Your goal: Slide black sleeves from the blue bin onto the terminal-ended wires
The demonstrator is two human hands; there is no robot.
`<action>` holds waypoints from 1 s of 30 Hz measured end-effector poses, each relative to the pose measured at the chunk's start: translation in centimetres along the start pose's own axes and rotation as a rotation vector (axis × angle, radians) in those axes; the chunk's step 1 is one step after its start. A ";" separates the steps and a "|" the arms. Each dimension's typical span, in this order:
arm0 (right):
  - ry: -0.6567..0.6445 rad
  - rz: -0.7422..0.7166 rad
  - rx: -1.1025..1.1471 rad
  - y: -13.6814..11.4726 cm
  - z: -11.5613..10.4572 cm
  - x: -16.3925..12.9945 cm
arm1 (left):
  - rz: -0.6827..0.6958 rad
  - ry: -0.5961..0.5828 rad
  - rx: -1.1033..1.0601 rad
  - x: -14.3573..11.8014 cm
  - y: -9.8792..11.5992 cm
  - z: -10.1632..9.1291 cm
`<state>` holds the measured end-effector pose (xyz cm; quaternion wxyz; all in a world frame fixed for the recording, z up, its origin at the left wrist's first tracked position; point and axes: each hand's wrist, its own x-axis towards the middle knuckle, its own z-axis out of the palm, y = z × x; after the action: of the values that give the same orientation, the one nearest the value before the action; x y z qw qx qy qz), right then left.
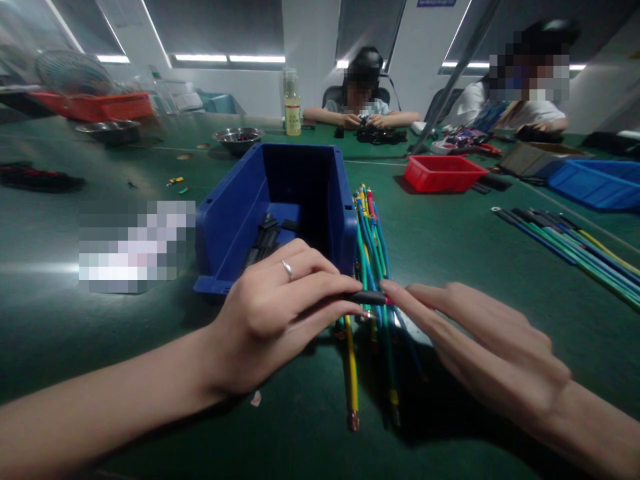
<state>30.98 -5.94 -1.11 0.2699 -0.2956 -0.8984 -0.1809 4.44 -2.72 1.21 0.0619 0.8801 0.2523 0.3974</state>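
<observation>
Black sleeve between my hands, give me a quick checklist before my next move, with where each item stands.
1. Left hand grips the black sleeve: ok, fingers closed round it.
2. Right hand on the sleeve's other end: ok, fingertips touch it.
3. Wire seated inside the sleeve: cannot tell, ends hidden by fingers.
4. Bundle of coloured wires under the hands, within reach: ok.
5. Blue bin beside the left hand holds black parts: ok.
6. Right hand steady: cannot tell, blurred.
</observation>
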 end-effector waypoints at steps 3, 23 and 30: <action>-0.012 0.007 0.024 0.0 -0.1 0.0 | 0.001 -0.011 -0.013 0.0 -0.1 0.0; 0.089 0.390 -0.222 4.1 0.6 -0.1 | -0.132 -0.068 0.311 0.3 0.4 -0.1; -0.150 0.749 -0.204 7.6 1.1 -1.7 | -0.102 -0.308 0.607 0.2 -0.1 -0.5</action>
<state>36.50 -0.36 -1.73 0.2203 -0.6406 -0.7229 -0.1360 4.14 -2.54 1.64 -0.1456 0.8944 0.3903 0.1630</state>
